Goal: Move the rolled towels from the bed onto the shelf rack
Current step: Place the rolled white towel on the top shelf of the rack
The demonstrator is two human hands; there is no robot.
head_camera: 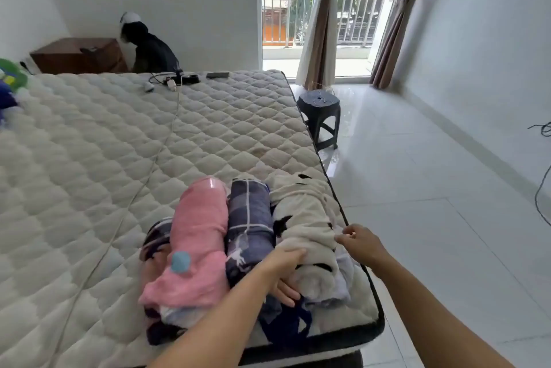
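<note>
Several rolled towels lie side by side at the near right corner of the quilted bed [119,141]. A pink towel [196,236] is on the left, a dark blue checked towel [249,215] in the middle, and a white towel with black patches [301,218] on the right. More dark rolls lie under them. My left hand [284,270] grips the near end of the white towel, thumb on top and fingers beneath. My right hand [356,241] pinches the same towel's right side. No shelf rack is in view.
A black plastic stool [320,117] stands on the white tiled floor beside the bed's right edge. A charger cable [167,141] runs across the mattress, with small devices at its far edge. A wooden nightstand [80,56] and a seated person [149,45] are at the back.
</note>
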